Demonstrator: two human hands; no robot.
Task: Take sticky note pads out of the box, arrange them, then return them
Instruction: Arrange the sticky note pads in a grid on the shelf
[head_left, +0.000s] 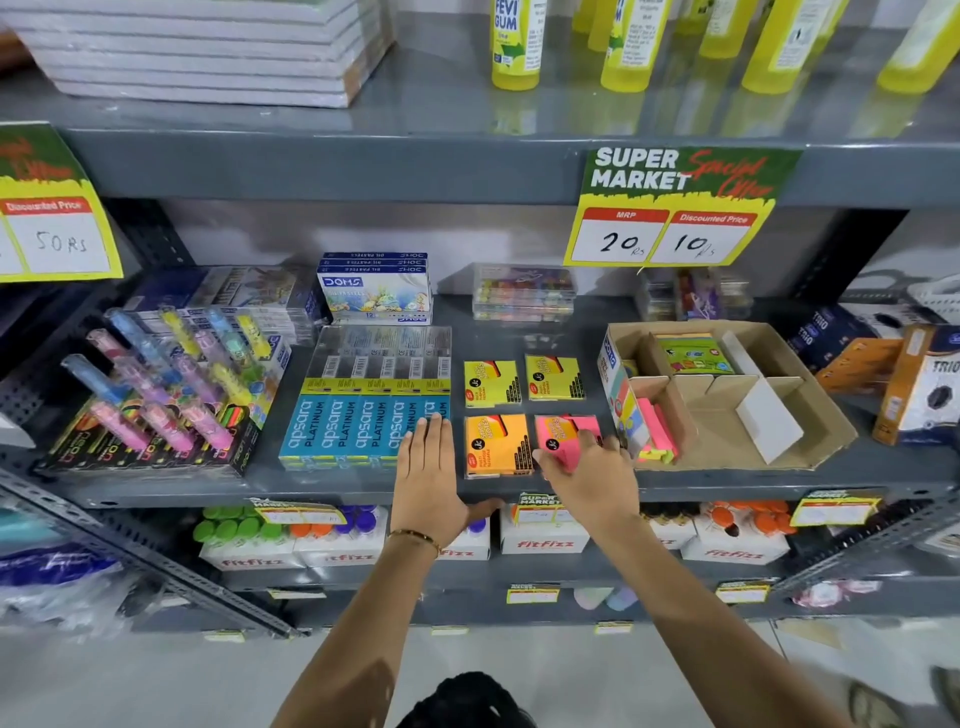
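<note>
Four sticky note pads lie in a square on the grey shelf (519, 491): two yellow pads at the back, one on the left (491, 383) and one on the right (555, 378), an orange pad (497, 446) front left and a pink pad (563, 435) front right. My right hand (587, 470) grips the pink pad at its front edge. My left hand (428, 470) lies flat and open on the shelf edge, just left of the orange pad. The open cardboard box (727, 410) stands to the right with pink pads (657, 431) and a green pad (693, 354) inside.
Blue Apsara pencil boxes (363, 426) sit left of the pads, with highlighter packs (156, 395) further left. A Doms box (376, 291) and clear crayon cases (522, 293) stand behind. Trio boxes (919, 384) are at the right. A price sign (675, 208) hangs from the upper shelf.
</note>
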